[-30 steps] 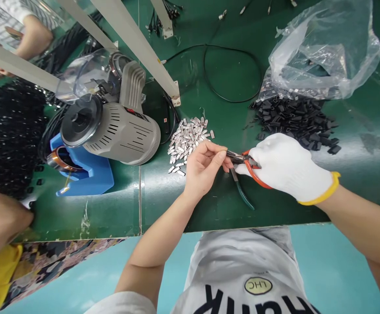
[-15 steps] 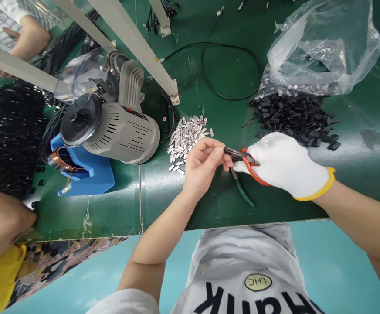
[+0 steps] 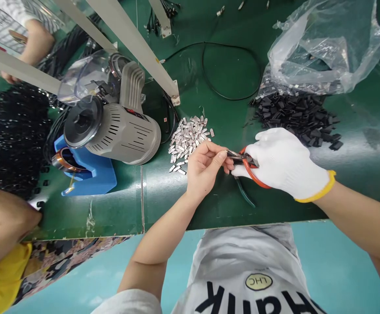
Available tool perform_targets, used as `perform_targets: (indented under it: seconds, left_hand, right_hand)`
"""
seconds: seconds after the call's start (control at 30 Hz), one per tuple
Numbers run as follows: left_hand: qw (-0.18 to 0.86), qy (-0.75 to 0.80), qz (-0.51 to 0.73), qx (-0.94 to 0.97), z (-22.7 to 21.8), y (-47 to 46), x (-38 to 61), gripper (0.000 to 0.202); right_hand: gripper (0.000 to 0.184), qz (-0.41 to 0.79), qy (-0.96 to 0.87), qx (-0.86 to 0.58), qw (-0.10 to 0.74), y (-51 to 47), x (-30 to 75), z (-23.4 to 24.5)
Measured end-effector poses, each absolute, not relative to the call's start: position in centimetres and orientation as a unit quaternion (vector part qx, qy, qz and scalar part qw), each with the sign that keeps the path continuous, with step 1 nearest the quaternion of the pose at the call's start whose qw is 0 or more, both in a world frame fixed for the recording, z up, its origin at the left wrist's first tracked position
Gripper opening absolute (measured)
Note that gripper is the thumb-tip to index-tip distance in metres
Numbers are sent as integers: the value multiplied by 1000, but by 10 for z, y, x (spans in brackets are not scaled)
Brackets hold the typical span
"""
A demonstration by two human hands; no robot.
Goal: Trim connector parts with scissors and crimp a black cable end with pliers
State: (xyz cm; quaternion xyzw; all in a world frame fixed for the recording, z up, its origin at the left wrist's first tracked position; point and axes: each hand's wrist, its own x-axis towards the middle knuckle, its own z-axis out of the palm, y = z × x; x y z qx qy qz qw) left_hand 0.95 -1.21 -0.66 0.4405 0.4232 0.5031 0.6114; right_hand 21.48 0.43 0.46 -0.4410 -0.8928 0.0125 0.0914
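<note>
My right hand (image 3: 281, 163), in a white glove with a yellow cuff, is wrapped round red-handled pliers (image 3: 255, 174). Their dark jaws point left and reach the fingertips of my bare left hand (image 3: 206, 168). That hand is closed in a pinch at the jaw tips; whatever small piece it holds is mostly covered by the fingers. Just beyond my left hand lies a pile of small silver metal connector shells (image 3: 188, 139). A tool with a green handle (image 3: 245, 194) lies on the table below the pliers, its other end hidden.
A heap of small black plastic pieces (image 3: 297, 117) spills from a clear plastic bag (image 3: 327, 56) at the right. To the left stand a grey machine (image 3: 121, 135) and a blue tape dispenser (image 3: 98, 179). A black cable (image 3: 206, 74) loops behind. Co-workers' arms (image 3: 7, 213) show at left.
The pliers' jaws have shifted slightly at my left fingertips, and my gloved hand has tilted a little. The camera view has moved slightly. Both hands stay together.
</note>
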Motion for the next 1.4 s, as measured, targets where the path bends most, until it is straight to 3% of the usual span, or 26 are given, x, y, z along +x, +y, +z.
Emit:
perform_targets:
  seconds: [0.63,0.87,1.4]
  left_hand:
    - [624,395,514,436,-5,-12,9,23]
    - [680,394,496,369,-4,-10,11,30]
    - [663,415,480,398,-12,-13,15,34]
  right_hand:
    - [61,4,-894,-443,69,1,219,-3]
    - [57,-9,-890,-445,97,6,222,4]
    - [55,-75,-903,-416,80,-1,222,6]
